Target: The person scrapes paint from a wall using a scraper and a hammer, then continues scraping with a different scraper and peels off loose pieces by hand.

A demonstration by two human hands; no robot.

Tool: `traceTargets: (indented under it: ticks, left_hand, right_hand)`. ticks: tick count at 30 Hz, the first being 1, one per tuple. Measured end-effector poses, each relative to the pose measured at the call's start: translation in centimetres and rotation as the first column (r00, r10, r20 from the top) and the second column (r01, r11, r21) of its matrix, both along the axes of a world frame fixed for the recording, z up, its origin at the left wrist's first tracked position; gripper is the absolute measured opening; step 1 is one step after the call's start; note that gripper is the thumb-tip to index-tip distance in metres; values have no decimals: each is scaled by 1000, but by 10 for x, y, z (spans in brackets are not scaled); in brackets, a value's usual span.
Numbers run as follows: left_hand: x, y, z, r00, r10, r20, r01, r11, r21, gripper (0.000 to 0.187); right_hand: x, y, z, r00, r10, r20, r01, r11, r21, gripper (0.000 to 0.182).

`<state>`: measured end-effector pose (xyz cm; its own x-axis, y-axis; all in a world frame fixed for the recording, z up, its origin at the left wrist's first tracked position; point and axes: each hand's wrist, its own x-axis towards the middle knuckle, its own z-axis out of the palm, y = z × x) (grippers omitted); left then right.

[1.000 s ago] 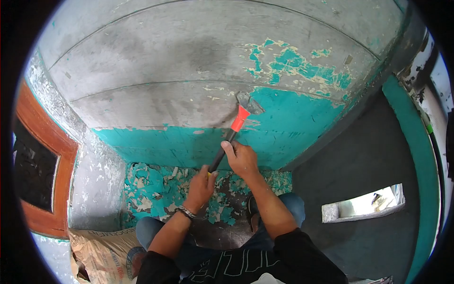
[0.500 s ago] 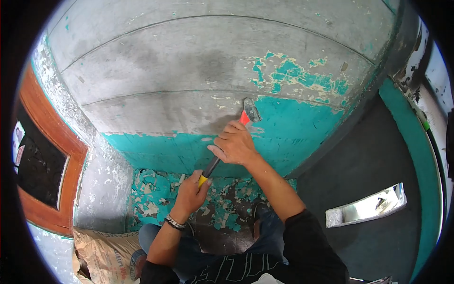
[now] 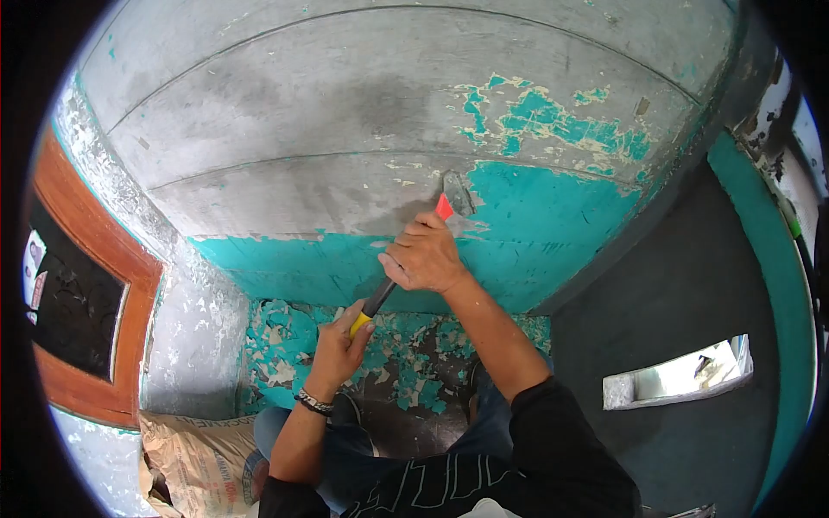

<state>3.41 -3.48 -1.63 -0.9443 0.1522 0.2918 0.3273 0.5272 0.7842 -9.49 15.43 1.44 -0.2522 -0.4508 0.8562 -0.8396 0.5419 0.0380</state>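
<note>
A long-handled scraper (image 3: 458,195) has its wide metal blade on the wall, at the left edge of a turquoise paint patch (image 3: 540,207). Its neck is red, its shaft black and its handle end yellow. My right hand (image 3: 425,257) is wrapped round the upper shaft, just below the red neck. Lower down, my left hand (image 3: 339,347) grips the yellow end. Left of the blade the wall (image 3: 302,194) is bare grey, with a turquoise strip below it. Small paint remnants dot the grey above right.
Turquoise paint flakes (image 3: 414,363) litter the floor at the wall's foot, around my feet. A crumpled paper sack (image 3: 199,462) lies at lower left beside a wood-framed door (image 3: 129,345). On the right, a dark wall (image 3: 648,285) has a narrow, bright opening (image 3: 682,375).
The view has shifted slightly. Against the wall, the scraper blade has moved a little left from the turquoise edge. Both hands keep their hold and have shifted slightly left with it.
</note>
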Motion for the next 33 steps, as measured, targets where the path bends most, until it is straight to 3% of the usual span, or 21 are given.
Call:
traceTargets:
  ticks: [2,5,7,14,19,23,25,29,33]
  left_hand:
    - [-3,1,-1,999,-10,-37,11,1000,19,38]
    - [-8,0,4,999,2,50,-1,1000,-10,37]
    - [-12,-2,2,998,-2,-61,1,1000,-30,37]
    - [-23,-18,25,1000,-2,-8,2,994,-106,38]
    - [-28,-21,26,980,-16,-197,-16,987,-159,39]
    - [-20,-17,37,994,22,-111,-42,982,-182,38]
    - [-18,-14,35,966,43,-254,-98,973,-209,38]
    - [-9,-7,40,978,92,-185,-135,963,-234,36]
    - [-11,-10,44,963,91,-253,-168,939,-300,38]
  right_hand:
    - [-2,3,3,1000,1,-12,-1,1000,-10,24]
    - [-4,7,9,1000,-7,-14,8,999,40,23]
    - [-6,6,11,1000,-2,-24,2,1000,24,21]
    - [-10,1,21,999,-38,-38,40,998,43,18]
    - [-12,-2,23,996,-76,-52,77,997,17,17]
    - [-7,-1,31,997,-63,-45,65,997,42,15]
    - [-6,-1,34,997,-61,-54,62,998,18,14]
    - [-2,-1,35,997,-57,-42,59,998,39,14]
    - [-2,-3,39,996,-92,-20,93,995,32,15]
